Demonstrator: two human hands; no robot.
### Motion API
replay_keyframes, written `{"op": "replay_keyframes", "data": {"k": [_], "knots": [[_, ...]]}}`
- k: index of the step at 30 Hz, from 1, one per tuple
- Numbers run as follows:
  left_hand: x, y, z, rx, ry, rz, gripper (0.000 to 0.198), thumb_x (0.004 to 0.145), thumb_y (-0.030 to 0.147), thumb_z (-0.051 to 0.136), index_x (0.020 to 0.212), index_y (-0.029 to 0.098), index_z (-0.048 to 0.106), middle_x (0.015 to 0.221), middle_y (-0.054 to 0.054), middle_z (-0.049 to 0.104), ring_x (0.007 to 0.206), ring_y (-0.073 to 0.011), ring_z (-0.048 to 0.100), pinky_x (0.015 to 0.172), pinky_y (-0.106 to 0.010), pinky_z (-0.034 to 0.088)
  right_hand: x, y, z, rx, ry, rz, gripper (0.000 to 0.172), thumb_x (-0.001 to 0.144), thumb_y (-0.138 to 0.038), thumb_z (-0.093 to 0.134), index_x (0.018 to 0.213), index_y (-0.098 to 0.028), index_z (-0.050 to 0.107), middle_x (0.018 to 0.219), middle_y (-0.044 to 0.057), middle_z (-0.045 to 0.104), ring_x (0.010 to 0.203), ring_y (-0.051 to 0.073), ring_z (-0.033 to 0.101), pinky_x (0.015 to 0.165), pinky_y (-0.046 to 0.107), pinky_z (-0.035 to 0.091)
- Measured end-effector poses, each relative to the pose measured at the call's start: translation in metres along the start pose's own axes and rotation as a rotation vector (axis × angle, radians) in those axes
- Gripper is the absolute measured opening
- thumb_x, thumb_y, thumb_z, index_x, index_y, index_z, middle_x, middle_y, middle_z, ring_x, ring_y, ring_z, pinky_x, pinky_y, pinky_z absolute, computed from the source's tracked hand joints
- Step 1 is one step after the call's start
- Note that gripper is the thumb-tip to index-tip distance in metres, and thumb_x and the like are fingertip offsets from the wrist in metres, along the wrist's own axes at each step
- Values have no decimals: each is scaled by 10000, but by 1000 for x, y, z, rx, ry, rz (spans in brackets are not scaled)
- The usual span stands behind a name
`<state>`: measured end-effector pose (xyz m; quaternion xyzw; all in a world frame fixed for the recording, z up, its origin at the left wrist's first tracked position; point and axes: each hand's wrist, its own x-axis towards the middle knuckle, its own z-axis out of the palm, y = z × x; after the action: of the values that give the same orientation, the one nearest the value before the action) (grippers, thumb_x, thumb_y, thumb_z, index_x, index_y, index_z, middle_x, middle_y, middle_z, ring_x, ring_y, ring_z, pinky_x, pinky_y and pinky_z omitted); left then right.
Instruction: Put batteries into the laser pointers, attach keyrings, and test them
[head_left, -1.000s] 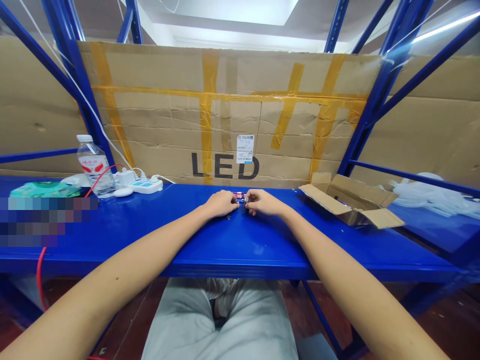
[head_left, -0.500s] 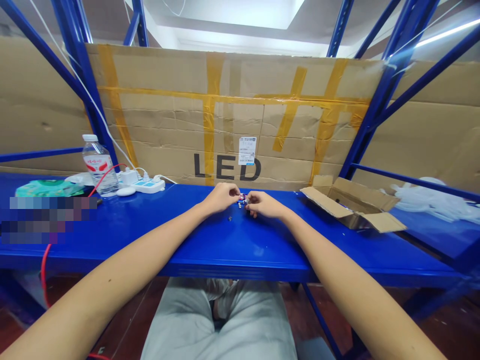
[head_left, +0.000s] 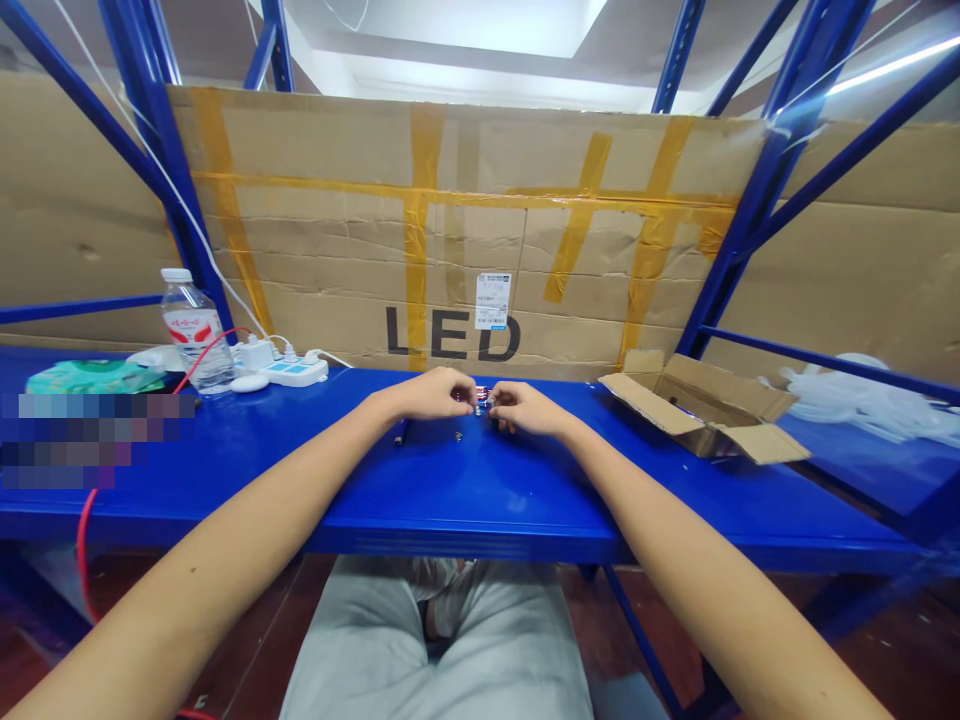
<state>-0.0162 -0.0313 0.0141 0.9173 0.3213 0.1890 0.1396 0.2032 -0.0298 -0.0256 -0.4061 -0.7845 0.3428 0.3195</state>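
My left hand (head_left: 442, 393) is over the blue table, thumb and fingertips curled together beside several small shiny pieces (head_left: 481, 395), reddish and silver. What it pinches, if anything, is too small to tell. Close on the other side, my right hand (head_left: 521, 408) has its fingers closed at the right end of those pieces; a small dark part shows under its fingertips, and its kind is hidden. A tiny metal piece (head_left: 459, 436) lies on the table just in front of my left hand. Beside my left wrist lies a thin dark stick-like thing (head_left: 402, 432), partly covered.
An opened cardboard box (head_left: 701, 405) stands on the blue table (head_left: 450, 500) to the right, near white plastic bags (head_left: 862, 400). At left are a water bottle (head_left: 196, 335), a power strip (head_left: 296, 372) and a green packet (head_left: 94, 376). A large cardboard panel (head_left: 337, 250) closes the back.
My left hand has shifted slightly left and lower, away from the shiny pieces. The dark stick-like thing by its wrist now shows. My right hand has stayed nearly still.
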Motion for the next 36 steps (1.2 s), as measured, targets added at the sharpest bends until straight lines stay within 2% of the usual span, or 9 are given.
{"op": "replay_keyframes", "data": {"k": [1,4,8,11,16,19,24,28,36], "knots": [[-3,2,-4,-9,-129,-31,158,747,197,633,884,188,712,803,-15,722,734,-152,640,679,-242,480,0,1,0,-15,1,-12,84,768,-160,611,827,-177,554,679,5,643,567,126,600,493,218,460],[-10,10,-10,-17,-342,-168,169,711,200,627,864,185,699,732,-13,691,610,-140,595,576,-240,465,1,2,0,-20,-12,-49,93,752,-172,610,839,-174,579,695,10,660,611,134,610,555,233,473],[-10,15,-3,-42,-398,-198,127,694,173,569,775,174,667,643,-11,629,538,-134,556,499,-230,434,3,2,0,-29,-2,-98,103,730,-186,621,830,-164,603,711,12,659,653,145,605,628,261,478],[-7,14,3,-15,-305,-168,110,663,159,581,735,175,663,628,-5,632,519,-127,540,497,-228,414,4,3,-1,-73,25,-125,108,733,-187,615,837,-156,621,725,15,660,678,151,601,666,273,471],[2,9,17,-158,232,-95,113,718,183,572,766,154,670,636,-4,640,587,-123,570,559,-221,430,3,2,-2,-172,79,-179,162,764,-158,550,862,-156,679,818,32,700,742,158,603,730,287,459],[8,6,26,-245,431,-134,108,735,183,577,783,143,665,619,5,629,562,-110,567,540,-211,427,3,-3,-1,-148,88,-225,202,784,-148,526,887,-155,701,875,40,713,818,170,614,781,296,459],[11,3,34,-381,434,-152,72,752,174,590,782,142,647,588,16,614,481,-97,554,465,-201,413,1,-5,2,-171,94,-265,289,869,-157,461,1041,-155,693,852,43,685,817,173,604,808,323,469],[10,7,31,-552,411,-179,61,791,165,570,782,136,622,484,36,559,391,-91,494,400,-203,400,2,-3,5,-282,223,-374,235,859,-184,545,1065,-169,658,999,84,648,968,209,586,910,371,440],[10,12,29,-628,378,-166,90,792,129,565,729,122,629,504,17,577,437,-89,530,409,-190,421,-2,-6,7,-418,398,-554,150,808,-62,508,851,-181,589,861,58,565,854,198,549,779,331,441]]}}
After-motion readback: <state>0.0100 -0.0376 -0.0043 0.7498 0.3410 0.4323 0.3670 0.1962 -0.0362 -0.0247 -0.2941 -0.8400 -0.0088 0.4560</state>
